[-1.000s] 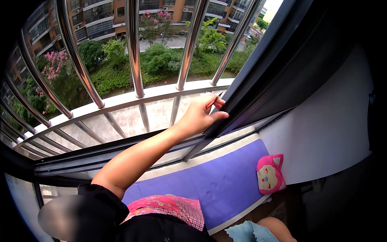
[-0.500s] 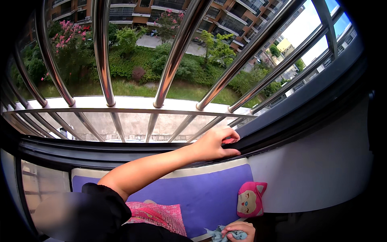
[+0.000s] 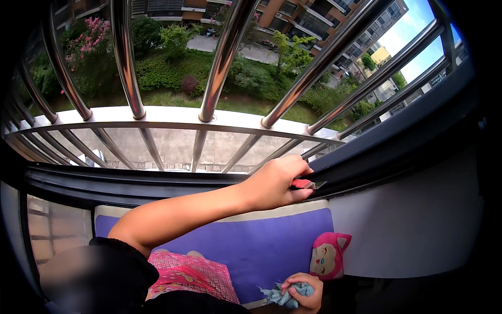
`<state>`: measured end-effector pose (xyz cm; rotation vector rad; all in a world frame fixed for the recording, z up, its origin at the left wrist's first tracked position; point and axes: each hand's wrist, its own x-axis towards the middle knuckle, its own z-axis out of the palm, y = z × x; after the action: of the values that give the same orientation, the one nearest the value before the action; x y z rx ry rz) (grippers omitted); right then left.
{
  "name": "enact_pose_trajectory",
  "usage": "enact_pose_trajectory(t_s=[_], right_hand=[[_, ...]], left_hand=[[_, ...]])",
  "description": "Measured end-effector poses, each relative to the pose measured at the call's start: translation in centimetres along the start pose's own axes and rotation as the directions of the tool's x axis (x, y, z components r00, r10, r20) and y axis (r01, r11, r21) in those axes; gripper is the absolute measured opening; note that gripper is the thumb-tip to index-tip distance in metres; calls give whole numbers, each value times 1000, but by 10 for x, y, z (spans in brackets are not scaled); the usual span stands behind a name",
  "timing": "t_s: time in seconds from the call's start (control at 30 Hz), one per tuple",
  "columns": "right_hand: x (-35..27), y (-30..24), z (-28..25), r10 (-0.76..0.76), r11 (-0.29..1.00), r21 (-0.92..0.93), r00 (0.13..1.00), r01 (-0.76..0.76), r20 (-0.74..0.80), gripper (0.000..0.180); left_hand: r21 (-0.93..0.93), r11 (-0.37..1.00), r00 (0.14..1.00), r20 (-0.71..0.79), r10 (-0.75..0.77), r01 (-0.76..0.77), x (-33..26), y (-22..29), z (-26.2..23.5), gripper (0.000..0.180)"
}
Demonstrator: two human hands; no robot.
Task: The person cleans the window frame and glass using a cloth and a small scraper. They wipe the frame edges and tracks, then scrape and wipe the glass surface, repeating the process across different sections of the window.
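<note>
My left hand (image 3: 272,183) reaches across to the right on a bare forearm, at the dark window frame (image 3: 361,157). Its thumb and fingers pinch a small red-handled tool (image 3: 302,183) with a thin, flat, blade-like tip; most of the handle is hidden in the hand. The tip is against or just over the frame; I cannot tell whether it touches. Low in the view, my right hand (image 3: 308,293) is closed round a crumpled light-blue cloth (image 3: 285,296), over the near edge of a purple mat (image 3: 261,246).
A pink cat-faced cushion (image 3: 330,256) sits at the mat's right end, beside a white wall panel (image 3: 402,225). Shiny metal bars (image 3: 225,68) stand outside the window, with a garden and buildings beyond. Pink patterned clothing (image 3: 191,277) covers my lap.
The view has shifted a little. The red tool now shows further out of my left hand, its flat tip visible. My right hand and the cloth have come further into view.
</note>
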<state>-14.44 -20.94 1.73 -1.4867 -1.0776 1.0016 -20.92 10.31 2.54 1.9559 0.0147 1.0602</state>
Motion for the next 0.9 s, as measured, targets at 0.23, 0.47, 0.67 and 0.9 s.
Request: enact_pose_trajectory(t_s=[0.23,0.47,0.67,0.9], right_hand=[[-42,16,38,70,992,121,968,-41,-242,17],[-74,64,64,128,988,112,973,-108,-190,25],[-65,83,105,282,931,274,952,-241,-121,18],[-43,111,140,242,899,-296,929,-324,-281,24]], left_hand=[[110,987,988,93,-125,115,-17,21,-44,28],[223,967,990,46,-135,122,-47,42,-88,25],[103,981,985,-82,-155,163,-90,41,-128,21],[114,960,958,-162,-236,255,-131,62,-178,21]])
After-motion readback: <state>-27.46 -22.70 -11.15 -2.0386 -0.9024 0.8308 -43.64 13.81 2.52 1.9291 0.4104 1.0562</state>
